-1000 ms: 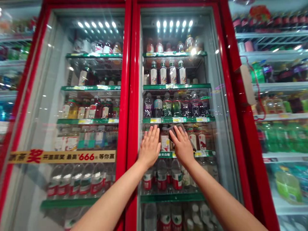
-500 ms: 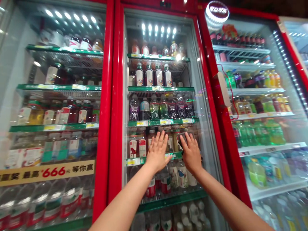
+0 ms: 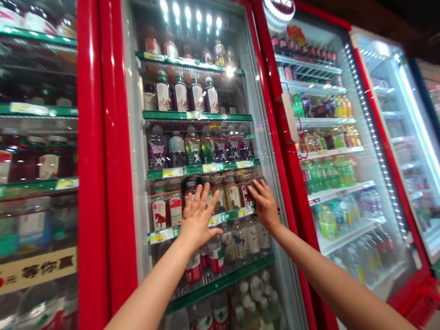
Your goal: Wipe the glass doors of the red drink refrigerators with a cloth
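Observation:
My left hand [image 3: 197,220] is stretched toward the glass door [image 3: 263,151] of a red-framed drinks fridge, its fingers spread and holding nothing. To the right, near the door's right side, my right hand [image 3: 264,204] is raised with fingers extended and slightly bent; nothing shows in it. Whether either palm touches the glass I cannot tell. Behind the hands stands a row of bottles with red and white labels [image 3: 159,213] on a green-edged shelf [image 3: 165,234]. Purple and green drink bottles [image 3: 193,145] fill the shelf above.
On the left is another fridge behind a red frame [image 3: 90,165], with a yellow printed strip [image 3: 41,270] across its glass. A third fridge with green soda bottles [image 3: 332,172] stands to the right. A white box [image 3: 289,118] with a red cord [image 3: 302,133] sits on the frame between.
The view has swung to the right, so the fridges sit further left in the picture. My left hand's fingers are spread wider, and my hands are further apart.

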### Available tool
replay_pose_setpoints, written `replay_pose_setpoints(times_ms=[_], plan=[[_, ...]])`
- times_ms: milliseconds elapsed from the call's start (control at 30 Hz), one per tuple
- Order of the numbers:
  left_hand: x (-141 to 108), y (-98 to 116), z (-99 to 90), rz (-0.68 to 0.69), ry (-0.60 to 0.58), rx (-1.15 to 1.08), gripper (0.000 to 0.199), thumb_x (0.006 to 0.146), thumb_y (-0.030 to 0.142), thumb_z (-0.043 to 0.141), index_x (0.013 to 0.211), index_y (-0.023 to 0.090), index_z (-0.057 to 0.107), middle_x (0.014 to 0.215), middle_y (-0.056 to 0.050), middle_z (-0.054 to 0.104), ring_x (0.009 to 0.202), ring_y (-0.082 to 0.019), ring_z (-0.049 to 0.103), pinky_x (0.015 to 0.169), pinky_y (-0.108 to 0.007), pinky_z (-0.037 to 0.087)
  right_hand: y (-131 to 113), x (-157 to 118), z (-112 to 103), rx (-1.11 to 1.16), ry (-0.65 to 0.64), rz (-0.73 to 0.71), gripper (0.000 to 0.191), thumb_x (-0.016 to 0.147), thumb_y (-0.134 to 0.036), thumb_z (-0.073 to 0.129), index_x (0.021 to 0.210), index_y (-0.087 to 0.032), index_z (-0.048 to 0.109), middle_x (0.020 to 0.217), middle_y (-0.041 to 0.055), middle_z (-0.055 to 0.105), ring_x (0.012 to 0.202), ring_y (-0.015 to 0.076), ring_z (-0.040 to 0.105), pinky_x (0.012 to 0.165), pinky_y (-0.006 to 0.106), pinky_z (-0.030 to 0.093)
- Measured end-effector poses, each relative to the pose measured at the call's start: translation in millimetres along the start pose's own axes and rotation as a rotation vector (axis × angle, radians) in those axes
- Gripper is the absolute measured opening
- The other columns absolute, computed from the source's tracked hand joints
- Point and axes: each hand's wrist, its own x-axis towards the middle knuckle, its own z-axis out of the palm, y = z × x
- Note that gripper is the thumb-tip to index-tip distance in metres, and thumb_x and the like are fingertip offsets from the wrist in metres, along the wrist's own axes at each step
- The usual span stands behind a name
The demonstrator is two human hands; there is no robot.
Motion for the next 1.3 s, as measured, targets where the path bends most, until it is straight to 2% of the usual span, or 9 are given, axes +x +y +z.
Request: replay_pose_setpoints(times_ms=[100, 200, 333, 433, 633, 700, 867, 1133, 1300], plan=[[2, -2, 2.4, 0.004, -0.002, -0.009, 0.129, 0.056, 0.071, 0.085, 0.161, 0.028, 0.023, 0.169, -0.014, 0.006, 0.156, -0.037, 0.004, 0.126, -0.058, 0.007, 6, 28, -1, -0.014, -0.118, -0.112, 0.062, 0.091, -0.003, 0.040, 0.139, -0.034, 0.060, 0.149, 0.0014, 0.056, 0.150, 0.0218, 0.035, 0.117, 0.053, 0.040], [3, -4, 4.9, 0.000, -0.001, -0.016, 0.128, 0.057, 0.073, 0.083, 0.161, 0.030, 0.022, 0.170, -0.012, 0.004, 0.156, -0.037, 0.003, 0.126, -0.058, 0.005, 29, 53, -10, -0.080, -0.116, -0.029, 0.064, 0.088, -0.001, 0.040, 0.143, -0.031, 0.057, 0.154, 0.0019, 0.051, 0.151, 0.0228, 0.033, 0.118, 0.051, 0.040], [4, -6, 7.8, 0.012, -0.001, -0.030, 0.128, 0.059, 0.072, 0.083, 0.162, 0.032, 0.016, 0.170, -0.009, -0.001, 0.156, -0.037, 0.001, 0.126, -0.058, 0.003, 51, 25, -20, -0.157, -0.013, 0.164, 0.067, 0.088, -0.002, 0.042, 0.150, -0.027, 0.048, 0.157, 0.0081, 0.046, 0.153, 0.0272, 0.028, 0.118, 0.055, 0.038], [5, -8, 9.9, 0.018, 0.006, -0.035, 0.128, 0.061, 0.071, 0.082, 0.162, 0.034, 0.014, 0.170, -0.007, -0.004, 0.156, -0.037, 0.001, 0.126, -0.058, 0.002, 53, 7, -19, -0.179, -0.067, 0.110, 0.070, 0.086, 0.001, 0.040, 0.150, -0.028, 0.049, 0.158, 0.0071, 0.045, 0.154, 0.0250, 0.026, 0.119, 0.052, 0.038], [5, -9, 11.3, 0.042, 0.038, -0.031, 0.127, 0.064, 0.071, 0.080, 0.162, 0.035, 0.007, 0.170, -0.005, -0.006, 0.156, -0.037, 0.003, 0.126, -0.056, 0.001, 77, 54, -23, -0.153, -0.106, 0.059, 0.070, 0.085, 0.003, 0.040, 0.145, -0.031, 0.054, 0.157, 0.0029, 0.047, 0.153, 0.0216, 0.029, 0.120, 0.050, 0.038], [6, -9, 11.6, 0.039, 0.041, -0.030, 0.128, 0.064, 0.070, 0.081, 0.161, 0.037, 0.004, 0.170, -0.003, -0.005, 0.156, -0.038, 0.003, 0.126, -0.057, 0.000, 87, 45, -27, -0.144, -0.069, 0.103, 0.072, 0.084, 0.002, 0.040, 0.148, -0.030, 0.051, 0.158, 0.0047, 0.045, 0.153, 0.0224, 0.027, 0.120, 0.051, 0.038], [7, -8, 13.4, 0.013, 0.011, -0.022, 0.131, 0.061, 0.071, 0.082, 0.162, 0.036, 0.004, 0.170, -0.005, -0.005, 0.156, -0.038, 0.001, 0.126, -0.059, -0.001, 100, -18, -34, -0.107, -0.022, 0.166, 0.075, 0.086, 0.000, 0.039, 0.155, -0.030, 0.040, 0.162, 0.0097, 0.037, 0.154, 0.0246, 0.026, 0.118, 0.055, 0.038], [5, -7, 12.8, 0.026, 0.026, -0.003, 0.128, 0.063, 0.072, 0.080, 0.162, 0.034, 0.009, 0.170, -0.006, -0.008, 0.156, -0.036, -0.001, 0.126, -0.057, -0.001, 116, 48, -29, -0.086, -0.022, 0.163, 0.067, 0.087, -0.002, 0.038, 0.149, -0.022, 0.049, 0.158, 0.0129, 0.042, 0.150, 0.0252, 0.033, 0.119, 0.051, 0.038], [6, -8, 12.8, 0.030, 0.012, -0.007, 0.126, 0.064, 0.073, 0.079, 0.162, 0.032, 0.012, 0.170, -0.008, -0.008, 0.156, -0.036, -0.004, 0.126, -0.057, -0.003, 107, -12, -34, -0.117, 0.023, 0.164, 0.058, 0.090, -0.009, 0.042, 0.144, -0.027, 0.056, 0.145, 0.0135, 0.050, 0.137, 0.0278, 0.046, 0.111, 0.054, 0.043]])
